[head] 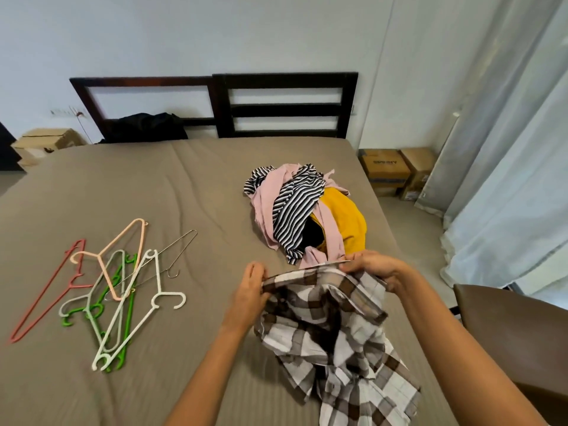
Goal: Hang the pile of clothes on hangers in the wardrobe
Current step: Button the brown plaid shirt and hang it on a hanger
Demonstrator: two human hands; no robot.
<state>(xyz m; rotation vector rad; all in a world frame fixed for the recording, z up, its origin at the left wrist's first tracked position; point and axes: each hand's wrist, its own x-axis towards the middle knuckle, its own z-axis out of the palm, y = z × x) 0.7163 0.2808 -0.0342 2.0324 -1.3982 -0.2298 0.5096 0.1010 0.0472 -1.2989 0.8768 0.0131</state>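
Brown-and-white checked cloth fills the near middle of the view. It is a checked shirt that we hold up by its top edge, and the rest hangs crumpled onto the bed between our forearms. Our left hand pinches the left end of that edge, fingers curled over the cloth. Our right hand grips the right end the same way, so the edge is pulled fairly straight between them.

Just beyond the shirt lies the pile of clothes: a black-and-white striped top draped over a pink garment, with a yellow garment on the right side and something black tucked underneath.

Well to the left the hangers lie in a loose, overlapping heap on the grey-brown cover. We can see a red one, a peach one, white and green ones, and a thin wire hanger.

At the far end stands a dark wooden headboard, with a black bag against its left part. Cardboard boxes sit on the floor past the bed's right corner — beside them hangs a pale curtain. A brown chair shows at the right edge, near our right forearm.
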